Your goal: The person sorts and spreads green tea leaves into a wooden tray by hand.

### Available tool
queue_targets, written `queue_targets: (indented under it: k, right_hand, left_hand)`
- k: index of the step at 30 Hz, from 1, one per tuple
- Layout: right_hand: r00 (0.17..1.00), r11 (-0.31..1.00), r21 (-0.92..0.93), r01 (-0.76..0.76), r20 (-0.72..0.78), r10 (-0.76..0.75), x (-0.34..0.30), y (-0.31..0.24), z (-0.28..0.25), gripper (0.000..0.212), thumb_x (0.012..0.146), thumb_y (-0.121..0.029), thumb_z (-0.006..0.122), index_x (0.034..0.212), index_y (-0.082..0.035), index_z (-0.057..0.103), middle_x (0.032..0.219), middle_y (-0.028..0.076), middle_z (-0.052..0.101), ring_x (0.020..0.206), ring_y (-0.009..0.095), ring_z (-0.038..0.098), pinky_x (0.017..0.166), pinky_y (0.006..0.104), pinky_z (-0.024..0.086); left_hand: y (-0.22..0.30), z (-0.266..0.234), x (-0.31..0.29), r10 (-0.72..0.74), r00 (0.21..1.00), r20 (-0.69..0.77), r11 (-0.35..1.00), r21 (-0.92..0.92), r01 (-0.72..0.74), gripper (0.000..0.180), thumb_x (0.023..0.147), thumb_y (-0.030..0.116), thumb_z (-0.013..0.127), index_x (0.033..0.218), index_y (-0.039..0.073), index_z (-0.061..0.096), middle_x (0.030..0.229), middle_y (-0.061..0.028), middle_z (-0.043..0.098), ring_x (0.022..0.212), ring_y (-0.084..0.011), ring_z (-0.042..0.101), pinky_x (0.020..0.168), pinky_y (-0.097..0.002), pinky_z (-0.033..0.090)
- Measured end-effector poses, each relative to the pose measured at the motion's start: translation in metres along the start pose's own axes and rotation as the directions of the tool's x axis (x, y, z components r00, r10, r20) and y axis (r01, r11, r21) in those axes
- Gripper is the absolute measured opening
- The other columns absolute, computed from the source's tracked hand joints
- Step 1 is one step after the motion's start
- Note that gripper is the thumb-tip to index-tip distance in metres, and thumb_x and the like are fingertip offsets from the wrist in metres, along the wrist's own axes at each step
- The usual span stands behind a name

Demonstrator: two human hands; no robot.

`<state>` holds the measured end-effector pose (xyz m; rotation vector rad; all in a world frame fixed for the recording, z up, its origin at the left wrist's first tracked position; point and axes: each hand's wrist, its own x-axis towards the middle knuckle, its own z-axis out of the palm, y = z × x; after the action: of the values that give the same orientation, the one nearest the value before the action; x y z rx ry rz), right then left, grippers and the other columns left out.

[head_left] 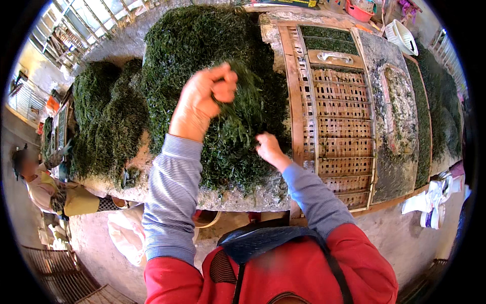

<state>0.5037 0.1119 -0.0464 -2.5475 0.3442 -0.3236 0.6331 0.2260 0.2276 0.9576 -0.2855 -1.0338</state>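
A tall heap of dark green leaves (pixel 197 40) covers the worktop in front of me. My left hand (pixel 205 99) is raised over its near part, fingers curled shut. A loose bunch of lighter green leaves (pixel 246 93) trails from it, smeared by motion. Lower and to the right, my right hand (pixel 270 148) reaches to the near right side of the heap. Its fingers are closed at the leaves, and what they grip, if anything, is too small to make out. Both forearms are in grey-blue sleeves.
Right of the heap lies a wooden frame (pixel 296 126) with a woven lattice panel (pixel 344 121). Further right are a grey board (pixel 377 167) and a white basket (pixel 401 38). More leaf heaps (pixel 109 111) stand at the left, where another person (pixel 45 187) works.
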Motion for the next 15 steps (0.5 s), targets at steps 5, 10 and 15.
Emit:
queue_targets:
  k: [5,10,15]
  right_hand:
    - [0.971,0.867,0.482,-0.124,-0.122,0.207,0.011,-0.012,-0.045,0.028,0.070,-0.009,0.073,0.096,-0.001,0.066,0.085,0.016,0.068,0.073,0.021,0.065,0.066,0.0308,0.050]
    - [0.992,0.696,0.713,0.089,-0.128,0.005,0.019,-0.047,-0.119,0.024,0.073,-0.001,0.068,0.096,-0.001,0.066,0.076,0.004,0.066,0.069,0.005,0.053,0.064,0.0254,0.046]
    - [0.969,0.590,0.770,0.242,-0.223,-0.106,0.029,-0.104,-0.181,0.023,0.073,0.007,0.064,0.094,-0.002,0.067,0.084,-0.003,0.066,0.081,0.005,0.056,0.073,0.0245,0.047]
  left_hand:
    - [0.065,0.000,-0.010,0.193,0.979,0.064,0.978,-0.097,-0.187,0.017,0.093,0.015,0.048,0.084,0.001,0.048,0.067,0.0012,0.042,0.046,-0.0040,0.030,0.038,-0.0179,0.025]
    - [0.046,-0.035,0.004,0.177,0.984,0.022,0.984,0.032,-0.177,0.019,0.092,0.014,0.050,0.099,-0.004,0.051,0.072,-0.0014,0.052,0.049,-0.0044,0.035,0.041,-0.0184,0.031]
    - [0.003,-0.055,0.026,0.254,0.958,-0.135,0.966,0.094,-0.243,0.016,0.090,0.008,0.050,0.103,-0.001,0.054,0.080,-0.0070,0.060,0.060,-0.0117,0.052,0.050,-0.0233,0.044]
